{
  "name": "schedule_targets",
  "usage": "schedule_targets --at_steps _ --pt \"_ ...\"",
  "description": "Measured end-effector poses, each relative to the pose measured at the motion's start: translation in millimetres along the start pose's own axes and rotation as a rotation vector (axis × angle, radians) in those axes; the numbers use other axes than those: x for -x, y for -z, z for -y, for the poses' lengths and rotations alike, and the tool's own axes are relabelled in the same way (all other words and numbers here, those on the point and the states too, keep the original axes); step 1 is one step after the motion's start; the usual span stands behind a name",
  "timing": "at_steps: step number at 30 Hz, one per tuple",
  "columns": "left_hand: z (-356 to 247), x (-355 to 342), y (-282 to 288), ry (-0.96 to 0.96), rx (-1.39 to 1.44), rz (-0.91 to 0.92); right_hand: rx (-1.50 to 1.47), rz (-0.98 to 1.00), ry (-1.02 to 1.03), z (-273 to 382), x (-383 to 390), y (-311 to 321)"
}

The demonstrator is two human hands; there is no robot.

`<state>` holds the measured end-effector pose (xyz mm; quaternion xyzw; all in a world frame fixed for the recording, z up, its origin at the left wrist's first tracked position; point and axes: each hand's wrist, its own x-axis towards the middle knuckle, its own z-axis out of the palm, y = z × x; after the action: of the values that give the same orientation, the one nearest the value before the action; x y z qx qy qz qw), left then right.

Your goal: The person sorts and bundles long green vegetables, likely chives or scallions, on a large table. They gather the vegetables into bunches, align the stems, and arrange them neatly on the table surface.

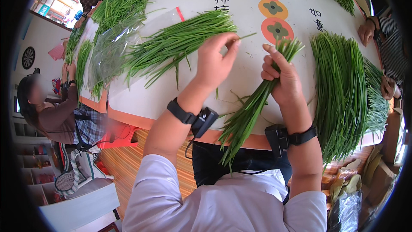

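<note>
My right hand (284, 75) is wrapped round a bunch of garlic chives (251, 114). Pale cut ends stick up above the fist, while the leaves hang down toward my lap past the table edge. To its left, my left hand (218, 58) pinches a single thin chive stalk (247, 36) between thumb and fingertips, apart from the bunch. Just beyond that hand lies a loose heap of chives (180, 38). A large, neatly lined-up pile of chives (339, 94) rests to the right of my right hand.
A clear plastic bag (113, 53) lies left of the loose heap. More chives (124, 6) are at the far left, near two people. Another person's hands (367, 32) rest at the right edge. A red plastic stool (118, 136) stands below the white table (141, 105).
</note>
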<state>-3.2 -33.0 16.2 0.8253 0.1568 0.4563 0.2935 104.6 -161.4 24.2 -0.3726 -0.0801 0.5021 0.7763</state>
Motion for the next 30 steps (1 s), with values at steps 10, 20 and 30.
schedule_targets --at_steps 10,20,30 --pt "-35 27 -24 0.479 0.674 0.175 0.078 -0.007 0.055 -14 0 -1" --pt "22 -2 9 -0.15 -0.521 0.02 -0.171 -0.006 0.049 2 -4 9" --pt "55 -12 8 0.018 -0.662 0.094 -0.094 -0.042 0.016 -3 -3 8"
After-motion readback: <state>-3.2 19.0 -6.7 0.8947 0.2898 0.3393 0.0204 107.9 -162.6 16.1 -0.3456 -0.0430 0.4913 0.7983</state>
